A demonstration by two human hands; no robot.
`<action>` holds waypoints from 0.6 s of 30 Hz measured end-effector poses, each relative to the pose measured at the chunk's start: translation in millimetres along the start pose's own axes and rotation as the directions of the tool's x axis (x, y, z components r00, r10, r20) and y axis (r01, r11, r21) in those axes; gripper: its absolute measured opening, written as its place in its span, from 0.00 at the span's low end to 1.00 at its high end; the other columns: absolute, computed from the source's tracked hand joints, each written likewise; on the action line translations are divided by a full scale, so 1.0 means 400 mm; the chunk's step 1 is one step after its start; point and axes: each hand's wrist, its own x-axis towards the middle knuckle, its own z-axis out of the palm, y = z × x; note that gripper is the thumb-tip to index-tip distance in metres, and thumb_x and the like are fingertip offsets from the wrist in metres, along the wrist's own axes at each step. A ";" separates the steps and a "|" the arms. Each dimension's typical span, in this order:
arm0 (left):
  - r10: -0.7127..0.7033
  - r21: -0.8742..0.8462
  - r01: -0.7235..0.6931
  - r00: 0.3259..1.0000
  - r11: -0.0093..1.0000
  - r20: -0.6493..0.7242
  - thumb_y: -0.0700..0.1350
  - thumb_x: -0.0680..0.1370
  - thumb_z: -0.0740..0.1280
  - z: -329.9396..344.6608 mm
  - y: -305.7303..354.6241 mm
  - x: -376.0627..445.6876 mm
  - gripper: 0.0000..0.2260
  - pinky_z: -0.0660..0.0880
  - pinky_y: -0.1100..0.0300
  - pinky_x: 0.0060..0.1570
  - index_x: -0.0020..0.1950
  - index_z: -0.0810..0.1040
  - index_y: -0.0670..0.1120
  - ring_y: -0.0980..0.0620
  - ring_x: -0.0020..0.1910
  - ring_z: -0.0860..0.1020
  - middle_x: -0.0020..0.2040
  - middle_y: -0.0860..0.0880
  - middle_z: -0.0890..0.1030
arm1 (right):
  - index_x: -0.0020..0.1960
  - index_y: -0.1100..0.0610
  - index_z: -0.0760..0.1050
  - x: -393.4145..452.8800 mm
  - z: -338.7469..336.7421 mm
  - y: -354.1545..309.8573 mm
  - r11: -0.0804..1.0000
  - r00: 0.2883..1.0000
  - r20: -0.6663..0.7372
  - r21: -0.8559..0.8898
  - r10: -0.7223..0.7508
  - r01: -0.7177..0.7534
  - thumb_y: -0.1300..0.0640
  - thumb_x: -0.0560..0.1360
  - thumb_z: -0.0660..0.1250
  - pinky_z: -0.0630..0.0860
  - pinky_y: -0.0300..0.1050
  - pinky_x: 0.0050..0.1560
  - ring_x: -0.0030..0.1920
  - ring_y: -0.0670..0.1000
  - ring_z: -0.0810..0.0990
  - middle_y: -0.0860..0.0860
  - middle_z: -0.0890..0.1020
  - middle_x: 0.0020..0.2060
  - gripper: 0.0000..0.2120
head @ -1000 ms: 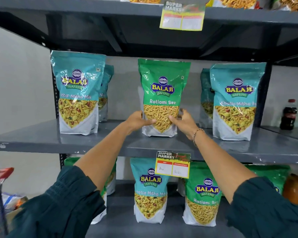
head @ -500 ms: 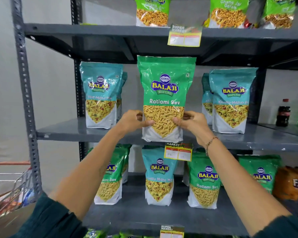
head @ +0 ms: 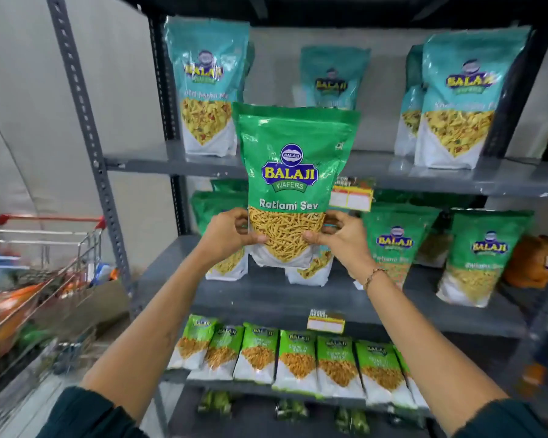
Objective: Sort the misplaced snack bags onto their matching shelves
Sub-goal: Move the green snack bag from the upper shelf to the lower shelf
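A green Ratlami Sev bag [head: 293,172] hangs upright in the air in front of the rack, off any shelf. My left hand [head: 230,237] grips its lower left edge and my right hand [head: 340,238] grips its lower right edge. Behind it, the upper shelf [head: 456,177] carries teal Khatta Mitha Mix bags [head: 206,86]. The shelf below [head: 298,298] holds green Ratlami Sev bags [head: 484,257], plus one bag [head: 314,270] that the held bag mostly hides.
A lower shelf holds a row of several small light-green snack bags [head: 298,358]. A shopping cart [head: 45,248] with mixed goods stands at the left beside the rack's grey upright [head: 86,121]. Yellow price tags [head: 350,197] hang on the shelf edges. An orange pack [head: 535,260] sits far right.
Both hands lifted the Ratlami Sev bag off the upper shelf and brought it down and toward me. The view dropped, so lower shelves and the cart now show.
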 end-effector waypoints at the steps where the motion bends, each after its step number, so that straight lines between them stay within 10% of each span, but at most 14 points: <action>1: -0.030 -0.013 0.030 1.000 0.999 0.000 0.42 0.63 0.79 0.011 -0.032 -0.008 0.20 0.77 0.65 0.49 0.51 0.77 0.42 0.55 0.45 0.82 0.48 0.48 0.84 | 0.47 0.51 0.75 -0.009 0.017 0.031 1.000 1.000 0.011 -0.007 0.014 -0.014 0.58 0.57 0.80 0.76 0.31 0.40 0.39 0.35 0.81 0.42 0.81 0.41 0.22; 4: -0.116 -0.019 0.116 0.993 0.993 0.022 0.41 0.63 0.79 0.034 -0.128 -0.018 0.20 0.77 0.62 0.50 0.50 0.77 0.42 0.53 0.46 0.82 0.48 0.47 0.83 | 0.48 0.53 0.74 -0.019 0.068 0.116 0.998 0.998 0.037 -0.030 0.050 -0.049 0.62 0.59 0.79 0.73 0.25 0.37 0.37 0.30 0.78 0.41 0.79 0.40 0.21; 9: -0.187 0.085 0.179 0.977 0.980 0.100 0.47 0.61 0.80 0.059 -0.261 -0.008 0.22 0.72 0.77 0.36 0.47 0.71 0.50 0.63 0.40 0.78 0.41 0.61 0.76 | 0.56 0.59 0.75 -0.012 0.145 0.246 0.983 0.988 0.084 -0.141 0.132 -0.119 0.59 0.61 0.78 0.77 0.43 0.53 0.48 0.48 0.80 0.53 0.82 0.50 0.26; 18: -0.334 0.263 0.305 0.940 0.915 0.071 0.50 0.62 0.79 0.111 -0.420 0.094 0.27 0.71 0.56 0.48 0.53 0.71 0.42 0.40 0.49 0.77 0.48 0.40 0.80 | 0.56 0.62 0.73 0.077 0.249 0.413 0.951 0.963 0.075 -0.198 0.258 -0.239 0.59 0.61 0.78 0.73 0.26 0.39 0.45 0.46 0.77 0.58 0.82 0.52 0.27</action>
